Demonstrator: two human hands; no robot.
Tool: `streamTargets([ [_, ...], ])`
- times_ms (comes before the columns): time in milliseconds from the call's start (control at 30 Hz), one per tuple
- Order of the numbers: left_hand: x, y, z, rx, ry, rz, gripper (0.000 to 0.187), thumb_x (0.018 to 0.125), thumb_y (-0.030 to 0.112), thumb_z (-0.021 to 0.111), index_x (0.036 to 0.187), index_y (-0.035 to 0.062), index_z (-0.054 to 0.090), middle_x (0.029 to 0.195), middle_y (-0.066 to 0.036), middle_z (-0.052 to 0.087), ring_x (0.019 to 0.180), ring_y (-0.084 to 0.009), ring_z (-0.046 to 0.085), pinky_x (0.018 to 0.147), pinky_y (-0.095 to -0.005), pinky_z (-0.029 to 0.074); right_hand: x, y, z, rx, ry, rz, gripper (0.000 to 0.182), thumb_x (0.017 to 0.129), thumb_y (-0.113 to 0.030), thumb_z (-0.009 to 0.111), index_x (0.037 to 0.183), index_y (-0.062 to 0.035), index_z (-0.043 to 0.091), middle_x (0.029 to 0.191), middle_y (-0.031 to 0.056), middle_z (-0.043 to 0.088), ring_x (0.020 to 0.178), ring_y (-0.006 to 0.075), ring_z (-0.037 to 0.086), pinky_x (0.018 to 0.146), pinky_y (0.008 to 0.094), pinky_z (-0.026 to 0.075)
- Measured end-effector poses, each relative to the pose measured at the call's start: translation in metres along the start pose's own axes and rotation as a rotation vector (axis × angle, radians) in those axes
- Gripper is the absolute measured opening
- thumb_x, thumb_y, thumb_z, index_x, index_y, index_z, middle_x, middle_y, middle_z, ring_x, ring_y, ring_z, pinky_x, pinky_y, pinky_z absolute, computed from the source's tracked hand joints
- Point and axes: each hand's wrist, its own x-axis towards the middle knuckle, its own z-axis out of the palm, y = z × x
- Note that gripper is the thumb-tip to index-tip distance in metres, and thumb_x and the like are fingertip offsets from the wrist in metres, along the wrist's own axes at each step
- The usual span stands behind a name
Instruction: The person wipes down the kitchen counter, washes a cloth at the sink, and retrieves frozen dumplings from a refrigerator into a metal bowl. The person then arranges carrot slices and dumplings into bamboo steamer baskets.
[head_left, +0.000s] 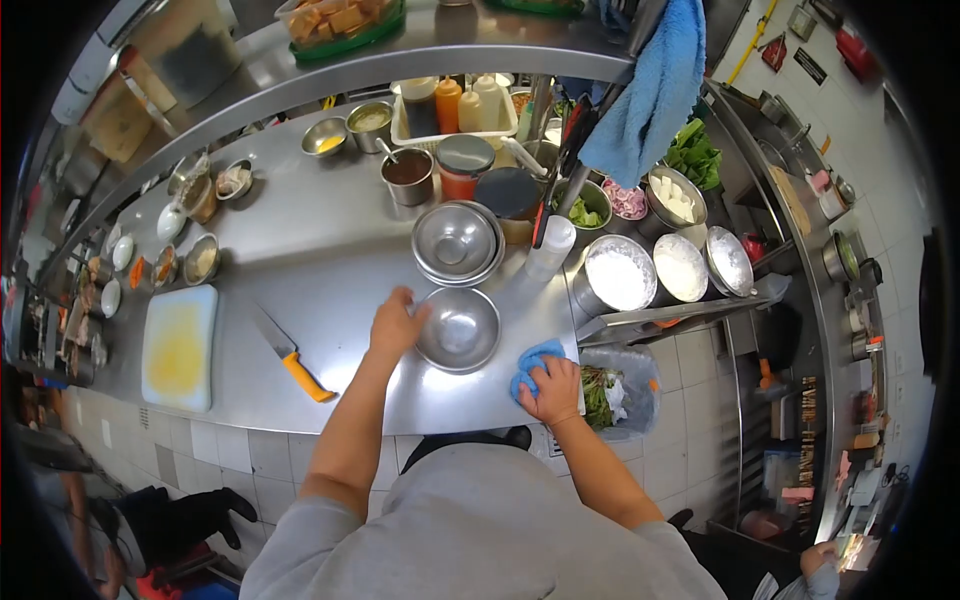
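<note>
My left hand (399, 322) is at the left rim of a single metal bowl (460, 330), its fingers apart and nothing in them; whether it touches the rim I cannot tell. Just behind that bowl stands a stack of metal bowls (456, 243). My right hand (549, 388) is closed on a blue cloth (535, 367) on the steel table (440, 398), near its right front corner. A knife (290, 357) with an orange handle lies to the left of my left hand.
A cutting board (180, 348) lies at the left. Sauce containers (408, 178) and a white bottle (550, 250) stand behind the bowls. Powder-filled bowls (620, 272) are at the right, above a bin (640, 405). A blue towel (645, 95) hangs overhead. Other people (820, 560) are at both lower edges.
</note>
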Motion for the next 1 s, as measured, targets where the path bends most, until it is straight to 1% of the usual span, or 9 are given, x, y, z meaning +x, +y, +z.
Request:
streamTargets([
  [67, 0.026, 0.025, -0.012, -0.042, 0.401, 0.118, 0.05, 0.095, 0.042, 0.077, 0.118, -0.0005, 0.066, 0.113, -0.025, 0.075, 0.108, -0.0457, 0.072, 0.094, -0.0509, 0.057, -0.003, -0.001, 0.002, 0.002, 0.027, 0.029, 0.03, 0.08, -0.04, 0.074, 0.095, -0.014, 0.072, 0.114, 0.0105, 0.067, 0.102, 0.0349, 0.058, 0.088, 0.0501, 0.042],
  [167, 0.071, 0.066, -0.024, 0.133, 0.544, 0.108, 0.048, 0.097, 0.036, 0.072, 0.121, -0.0049, 0.067, 0.119, -0.027, 0.075, 0.109, -0.0462, 0.072, 0.094, -0.0495, 0.059, -0.005, 0.003, 0.002, 0.04, -0.025, 0.062, 0.031, 0.08, -0.041, 0.074, 0.096, -0.0141, 0.073, 0.116, 0.0112, 0.067, 0.103, 0.0349, 0.058, 0.091, 0.0501, 0.042],
  [200, 0.088, 0.063, -0.025, 0.131, 0.542, 0.113, 0.048, 0.097, 0.036, 0.072, 0.121, -0.0049, 0.067, 0.119, -0.027, 0.075, 0.109, -0.0462, 0.072, 0.094, -0.0495, 0.059, -0.006, 0.005, 0.004, 0.041, -0.027, 0.063, 0.032, 0.08, -0.042, 0.074, 0.097, -0.015, 0.074, 0.116, 0.0105, 0.067, 0.104, 0.0339, 0.058, 0.091, 0.0504, 0.042],
  [267, 0.109, 0.063, -0.033, 0.329, 0.213, 0.048, 0.04, 0.097, 0.026, 0.067, 0.119, -0.0075, 0.068, 0.116, -0.03, 0.075, 0.106, -0.0484, 0.073, 0.094, -0.0515, 0.059, -0.008, 0.01, 0.004, 0.034, -0.03, 0.06, 0.034, 0.079, -0.044, 0.074, 0.098, -0.0158, 0.075, 0.116, 0.0097, 0.067, 0.105, 0.0329, 0.058, 0.091, 0.0507, 0.042],
  [500, 0.108, 0.077, -0.087, 0.292, 0.398, 0.06, 0.03, 0.095, 0.019, 0.065, 0.109, -0.0067, 0.07, 0.103, -0.033, 0.074, 0.102, -0.0488, 0.073, 0.091, -0.0572, 0.058, -0.012, 0.012, 0.008, 0.066, -0.021, 0.079, 0.034, 0.08, -0.045, 0.075, 0.101, -0.0175, 0.076, 0.118, 0.0096, 0.067, 0.105, 0.0324, 0.059, 0.093, 0.0506, 0.041],
  [667, 0.054, 0.048, -0.111, 0.026, 0.548, 0.167, 0.023, 0.09, 0.015, 0.068, 0.102, -0.0045, 0.068, 0.088, -0.024, 0.073, 0.079, -0.035, 0.073, 0.075, -0.0448, 0.057, -0.011, 0.015, 0.008, 0.067, -0.046, 0.105, 0.035, 0.079, -0.044, 0.076, 0.102, -0.0177, 0.077, 0.12, 0.0092, 0.067, 0.106, 0.0321, 0.058, 0.094, 0.051, 0.041],
  [867, -0.013, 0.013, -0.084, -0.339, 0.257, 0.037, 0.025, 0.087, 0.014, 0.072, 0.105, -0.0036, 0.067, 0.082, -0.014, 0.07, 0.076, -0.0209, 0.069, 0.071, -0.0393, 0.055, -0.004, 0.021, 0.012, 0.054, -0.055, 0.127, 0.035, 0.078, -0.044, 0.078, 0.101, -0.0174, 0.078, 0.122, 0.0094, 0.068, 0.109, 0.0311, 0.058, 0.095, 0.051, 0.041],
  [933, -0.023, 0.008, -0.061, -0.219, 0.127, -0.056, 0.026, 0.088, 0.015, 0.073, 0.106, -0.0026, 0.068, 0.084, -0.015, 0.072, 0.076, -0.0221, 0.07, 0.072, -0.0387, 0.056, -0.002, 0.02, 0.011, 0.065, -0.057, 0.131, 0.035, 0.078, -0.044, 0.077, 0.101, -0.0174, 0.077, 0.122, 0.0093, 0.067, 0.11, 0.0311, 0.058, 0.095, 0.0509, 0.041],
  [1000, -0.023, 0.004, -0.033, -0.105, 0.134, 0.042, 0.027, 0.09, 0.016, 0.074, 0.109, -0.002, 0.069, 0.084, -0.015, 0.073, 0.076, -0.0249, 0.071, 0.072, -0.0398, 0.056, 0.0, 0.018, 0.011, 0.071, -0.057, 0.129, 0.036, 0.078, -0.044, 0.077, 0.102, -0.0173, 0.077, 0.122, 0.0092, 0.067, 0.11, 0.0312, 0.058, 0.095, 0.0508, 0.041],
])
